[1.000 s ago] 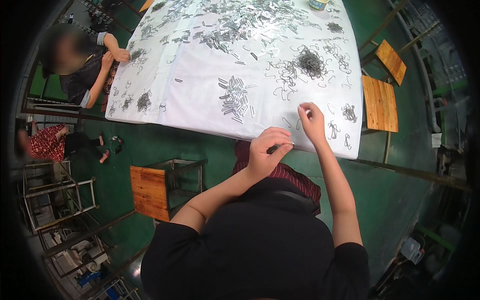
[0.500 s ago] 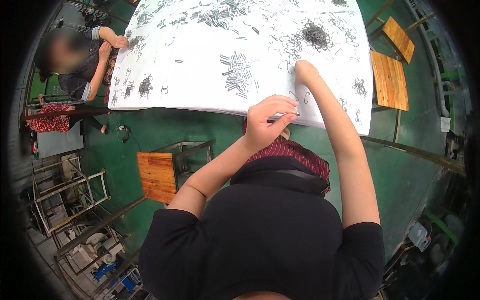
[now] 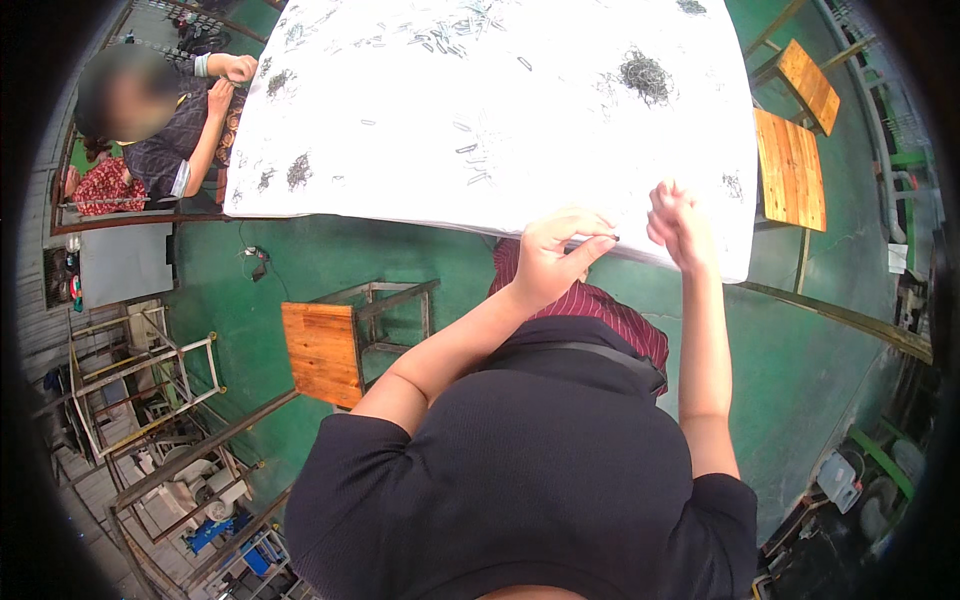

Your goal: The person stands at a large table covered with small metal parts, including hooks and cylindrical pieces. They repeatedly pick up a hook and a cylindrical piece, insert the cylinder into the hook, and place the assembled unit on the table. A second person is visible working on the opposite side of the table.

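Over the near edge of the white-covered table (image 3: pixel 400 190), my left hand (image 3: pixel 565 250) pinches a small dark piece (image 3: pixel 615 238) between thumb and fingertips. Most of that piece is hidden, so its kind does not show. My right hand (image 3: pixel 680 228) is raised just to the right, apart from the left, with its fingers curled together and slightly blurred. Whatever it may hold cannot be made out. Beyond it lies a tangled heap of thin dark wire hooks (image 3: pixel 645 77). Flat elongated dark clips (image 3: pixel 470 150) lie loose left of centre, partly washed out by glare.
More clips (image 3: pixel 445 35) are scattered at the far side, and small hook piles (image 3: pixel 299 171) lie at the left. A co-worker (image 3: pixel 170 120) sits at the left edge, hands together. Wooden stools (image 3: pixel 320 350) stand at left and right (image 3: pixel 790 168).
My right hand has drawn back from the hooks toward me and to the right, fingers turned up. My left hand stays pinched, shifted slightly right in view. The tabletop looks brighter.
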Motion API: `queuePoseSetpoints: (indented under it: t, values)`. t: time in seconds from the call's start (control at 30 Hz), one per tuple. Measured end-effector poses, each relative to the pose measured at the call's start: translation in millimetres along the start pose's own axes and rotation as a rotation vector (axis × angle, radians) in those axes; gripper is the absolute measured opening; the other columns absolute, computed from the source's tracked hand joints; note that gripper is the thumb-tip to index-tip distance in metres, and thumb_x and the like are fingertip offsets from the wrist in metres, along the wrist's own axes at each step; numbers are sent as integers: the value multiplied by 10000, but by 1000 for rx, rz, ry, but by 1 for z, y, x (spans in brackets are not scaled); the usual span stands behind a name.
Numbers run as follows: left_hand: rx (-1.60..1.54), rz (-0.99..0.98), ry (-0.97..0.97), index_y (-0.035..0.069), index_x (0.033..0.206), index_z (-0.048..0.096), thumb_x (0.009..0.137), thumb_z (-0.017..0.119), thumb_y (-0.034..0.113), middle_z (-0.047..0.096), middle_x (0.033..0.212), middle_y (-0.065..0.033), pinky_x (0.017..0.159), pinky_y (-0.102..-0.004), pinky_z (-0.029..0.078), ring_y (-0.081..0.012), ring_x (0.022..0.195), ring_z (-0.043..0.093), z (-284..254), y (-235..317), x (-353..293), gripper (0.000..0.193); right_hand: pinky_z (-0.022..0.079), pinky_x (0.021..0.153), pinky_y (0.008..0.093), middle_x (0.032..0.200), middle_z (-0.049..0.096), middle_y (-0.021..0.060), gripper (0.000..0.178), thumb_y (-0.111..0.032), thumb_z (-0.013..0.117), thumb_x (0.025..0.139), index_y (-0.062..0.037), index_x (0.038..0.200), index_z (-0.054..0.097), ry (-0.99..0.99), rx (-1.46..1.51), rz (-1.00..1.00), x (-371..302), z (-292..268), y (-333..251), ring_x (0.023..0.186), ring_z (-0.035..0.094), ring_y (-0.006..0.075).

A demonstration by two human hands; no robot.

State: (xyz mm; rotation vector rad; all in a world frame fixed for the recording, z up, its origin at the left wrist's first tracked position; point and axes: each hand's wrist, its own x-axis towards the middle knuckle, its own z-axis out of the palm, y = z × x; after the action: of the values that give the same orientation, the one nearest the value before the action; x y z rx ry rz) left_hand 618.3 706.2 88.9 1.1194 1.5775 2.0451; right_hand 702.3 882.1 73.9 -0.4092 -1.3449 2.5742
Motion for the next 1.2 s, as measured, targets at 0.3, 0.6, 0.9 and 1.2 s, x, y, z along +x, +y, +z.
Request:
queuePoseSetpoints:
  t: [0.3,0.6,0.9,1.2]
  values:
    - [-327,-355,45,-34,818,610,769,587,-32,609,848,-92,702,-252,443,-130,789,553,12,0,-5,53,291,351,197,567,387,11,124,-142,509,781,-70,772,408,-24,87,-84,-33,48,0,383,254,43]
    - [-255,-207,22,-37,833,616,761,580,-45,614,873,-120,750,-264,444,-164,831,571,16,-7,-11,80,341,391,203,647,480,38,40,-30,452,766,-32,741,420,6,-76,-48,-38,44,0,426,360,53]
    - [-46,1,-67,-17,934,606,758,639,120,606,943,-131,863,-341,398,-259,1021,514,17,-10,-5,225,369,461,212,634,486,51,71,41,457,714,-20,710,422,204,-509,-474,-42,52,3,505,429,90]
    - [253,114,-94,3,950,592,734,629,145,591,961,-121,851,-366,405,-295,1011,513,-1,-25,21,261,335,401,218,577,490,61,105,55,498,614,-20,639,429,219,-884,-773,-45,54,-16,420,408,105]
